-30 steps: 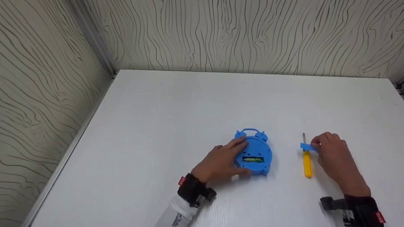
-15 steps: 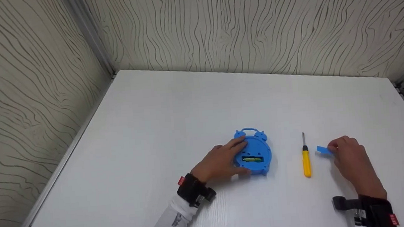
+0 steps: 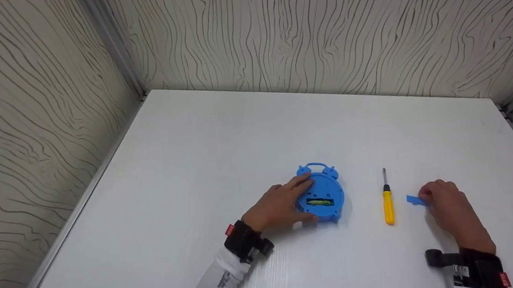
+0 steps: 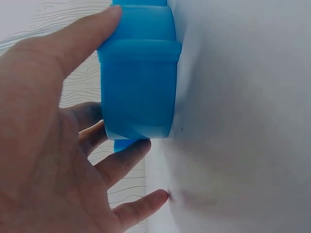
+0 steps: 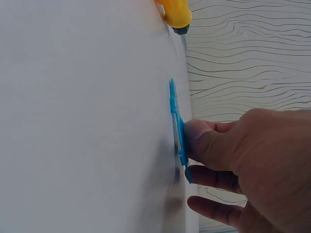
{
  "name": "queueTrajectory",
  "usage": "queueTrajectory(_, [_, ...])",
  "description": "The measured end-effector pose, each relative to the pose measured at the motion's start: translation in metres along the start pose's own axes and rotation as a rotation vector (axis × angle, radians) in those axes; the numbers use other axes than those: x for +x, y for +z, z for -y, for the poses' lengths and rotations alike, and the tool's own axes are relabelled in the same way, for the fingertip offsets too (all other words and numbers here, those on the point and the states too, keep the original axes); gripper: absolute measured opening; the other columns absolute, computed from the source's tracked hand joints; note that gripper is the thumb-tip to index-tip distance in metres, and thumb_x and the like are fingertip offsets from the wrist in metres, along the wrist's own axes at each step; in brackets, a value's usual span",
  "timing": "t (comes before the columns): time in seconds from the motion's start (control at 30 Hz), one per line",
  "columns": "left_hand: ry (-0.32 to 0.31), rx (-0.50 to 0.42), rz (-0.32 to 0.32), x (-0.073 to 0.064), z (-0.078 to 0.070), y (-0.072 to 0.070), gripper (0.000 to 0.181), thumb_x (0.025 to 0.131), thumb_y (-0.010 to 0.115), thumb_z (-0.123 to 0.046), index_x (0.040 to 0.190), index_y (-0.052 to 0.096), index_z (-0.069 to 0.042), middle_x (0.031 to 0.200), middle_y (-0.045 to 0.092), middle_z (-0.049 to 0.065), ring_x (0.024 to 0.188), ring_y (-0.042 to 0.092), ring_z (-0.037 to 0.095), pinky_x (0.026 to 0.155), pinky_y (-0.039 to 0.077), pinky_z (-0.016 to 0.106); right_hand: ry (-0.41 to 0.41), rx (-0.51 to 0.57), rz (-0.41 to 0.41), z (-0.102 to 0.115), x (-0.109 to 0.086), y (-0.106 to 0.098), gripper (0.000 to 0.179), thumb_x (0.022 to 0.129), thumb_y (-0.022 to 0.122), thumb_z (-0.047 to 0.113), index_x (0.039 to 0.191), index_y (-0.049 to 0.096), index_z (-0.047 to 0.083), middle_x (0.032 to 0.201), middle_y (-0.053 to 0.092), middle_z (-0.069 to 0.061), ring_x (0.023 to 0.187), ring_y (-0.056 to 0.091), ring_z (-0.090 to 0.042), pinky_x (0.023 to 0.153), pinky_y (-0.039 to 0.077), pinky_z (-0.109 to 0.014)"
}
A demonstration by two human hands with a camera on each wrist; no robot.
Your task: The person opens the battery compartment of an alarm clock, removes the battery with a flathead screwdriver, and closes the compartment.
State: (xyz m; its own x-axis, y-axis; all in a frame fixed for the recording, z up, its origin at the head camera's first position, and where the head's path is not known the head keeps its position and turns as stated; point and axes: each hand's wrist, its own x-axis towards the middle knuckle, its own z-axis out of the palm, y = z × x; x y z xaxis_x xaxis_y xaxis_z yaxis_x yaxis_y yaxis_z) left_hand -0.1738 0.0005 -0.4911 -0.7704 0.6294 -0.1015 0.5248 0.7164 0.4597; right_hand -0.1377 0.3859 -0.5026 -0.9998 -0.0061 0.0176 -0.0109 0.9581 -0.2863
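Note:
A blue alarm clock (image 3: 328, 187) lies face down on the white table, its back up. In its uncovered battery slot sits a green battery (image 3: 319, 202). My left hand (image 3: 276, 206) holds the clock by its left side, thumb at the lower edge and fingers at the upper. The left wrist view shows the clock's blue side wall (image 4: 138, 92) between thumb and fingers. Right of the screwdriver, my right hand (image 3: 449, 209) pinches a thin blue battery cover (image 3: 415, 200) between thumb and fingers. Seen from the right wrist, the cover (image 5: 179, 128) stands edge-on close over the table.
A screwdriver (image 3: 388, 207) with a yellow handle and its tip pointing away lies between the clock and my right hand. Wood-patterned panels (image 3: 275, 32) wall off the back and sides of the table (image 3: 219, 142).
My right hand has carried the battery cover rightward from above the screwdriver, then slightly down toward the near side. My left hand and the clock have stayed in place.

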Motion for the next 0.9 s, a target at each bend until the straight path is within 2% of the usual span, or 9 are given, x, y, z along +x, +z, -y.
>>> queueTrajectory(0.2, [-0.001,0.0,0.0,0.0,0.0,0.0,0.085,0.085,0.06,-0.063,0.155,0.024,-0.03,0.163,0.016,-0.013,0.145,0.035,0.013,0.117,0.033,0.041,0.003,0.019,0.008,0.001,-0.001,-0.002,0.013,0.087,0.063,-0.005,0.1,0.062,-0.004,0.095,0.059,-0.022,0.086,0.049,-0.036,0.085,0.049,-0.059])
queueTrajectory(0.47, [0.001,-0.033,0.009,0.001,0.001,0.002,0.084,0.086,0.06,-0.062,0.155,0.024,-0.03,0.163,0.015,-0.014,0.147,0.03,0.012,0.119,0.03,0.043,0.03,0.057,0.009,0.003,0.0,-0.009,0.016,0.09,0.06,-0.002,0.105,0.063,-0.006,0.105,0.058,-0.029,0.091,0.05,-0.04,0.089,0.048,-0.061])
queueTrajectory(0.6, [-0.001,-0.024,0.007,0.001,0.001,0.002,0.084,0.086,0.06,-0.063,0.155,0.023,-0.031,0.163,0.016,-0.014,0.147,0.031,0.012,0.119,0.03,0.043,0.051,0.093,0.025,0.008,0.0,-0.014,0.022,0.093,0.061,0.005,0.111,0.062,-0.005,0.109,0.058,-0.029,0.094,0.051,-0.039,0.089,0.048,-0.06])
queueTrajectory(0.73, [-0.003,-0.017,0.004,0.001,0.0,0.002,0.085,0.086,0.06,-0.063,0.155,0.024,-0.031,0.163,0.016,-0.014,0.147,0.031,0.012,0.119,0.031,0.043,0.071,0.13,0.051,0.016,0.002,-0.018,0.029,0.095,0.061,0.018,0.116,0.06,-0.001,0.106,0.062,-0.023,0.091,0.054,-0.031,0.076,0.054,-0.043])
queueTrajectory(0.83, [-0.007,-0.021,0.006,0.001,0.0,0.002,0.085,0.085,0.061,-0.063,0.155,0.023,-0.031,0.163,0.015,-0.014,0.147,0.031,0.013,0.119,0.03,0.045,0.08,0.144,0.065,0.023,0.003,-0.02,0.034,0.095,0.063,0.028,0.116,0.061,0.002,0.1,0.065,-0.016,0.086,0.054,-0.025,0.064,0.049,-0.029])
queueTrajectory(0.9, [-0.009,-0.024,0.006,0.001,0.0,0.002,0.085,0.085,0.061,-0.063,0.155,0.023,-0.032,0.163,0.015,-0.014,0.147,0.031,0.013,0.119,0.029,0.045,0.079,0.138,0.073,0.028,0.004,-0.021,0.04,0.093,0.064,0.036,0.114,0.063,0.003,0.096,0.067,-0.013,0.084,0.054,-0.023,0.06,0.044,-0.025])
